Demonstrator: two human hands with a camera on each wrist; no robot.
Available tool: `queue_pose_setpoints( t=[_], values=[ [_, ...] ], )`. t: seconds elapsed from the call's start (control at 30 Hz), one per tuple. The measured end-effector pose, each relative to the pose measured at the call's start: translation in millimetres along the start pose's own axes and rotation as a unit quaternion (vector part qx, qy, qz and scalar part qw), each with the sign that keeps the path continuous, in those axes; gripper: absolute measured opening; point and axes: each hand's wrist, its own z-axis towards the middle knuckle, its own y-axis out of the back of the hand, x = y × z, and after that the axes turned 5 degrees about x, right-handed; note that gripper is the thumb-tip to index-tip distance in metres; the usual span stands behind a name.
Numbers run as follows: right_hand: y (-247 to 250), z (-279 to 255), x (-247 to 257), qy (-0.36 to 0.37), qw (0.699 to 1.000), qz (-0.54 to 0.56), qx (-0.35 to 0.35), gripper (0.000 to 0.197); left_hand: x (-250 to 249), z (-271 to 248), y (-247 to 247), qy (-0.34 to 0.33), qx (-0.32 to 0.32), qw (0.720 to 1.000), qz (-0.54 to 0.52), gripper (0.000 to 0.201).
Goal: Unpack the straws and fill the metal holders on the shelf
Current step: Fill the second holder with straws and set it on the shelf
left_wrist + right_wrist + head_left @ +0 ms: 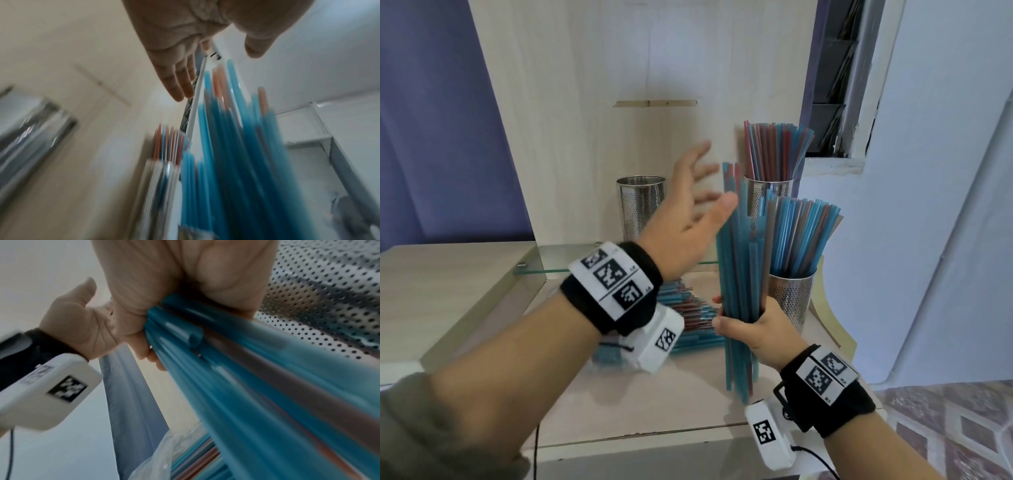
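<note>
Standing upright, straw bundle (743,260) gripped low by right hand (751,330).

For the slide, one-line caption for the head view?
Right hand grips upright bundle of blue and red plastic straws; open left hand beside it.

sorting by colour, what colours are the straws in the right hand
Mostly blue straws, a few reddish-brown; head view shows it best.

You have three metal holders: one far left (641,205), unfilled, one far right (767,197) full of straws, and one near right (792,298), also full. Two hands show, the left (690,219) and the right (751,329). One loose bundle (743,260) of straws stands upright in the right one. One heap of straws (688,322) lies on the shelf (654,394). The single straws are too many to count.
</note>
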Motion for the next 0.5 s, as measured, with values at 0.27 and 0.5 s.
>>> queue_pose_setpoints(
  t=[0.27,0.5],
  values=[
    [2.1,-0.5,1.9,0.012,1.000,-0.001,0.027,0.011,-6.9,12.1,-12.9,-0.128,0.114,0.948,0.269,0.055],
    [7.6,-4.4,2.8,0.021,1.000,-0.008,0.017,0.012,5.2,-4.4,-33.0,-0.172,0.082,0.958,0.214,0.058]
  ],
)
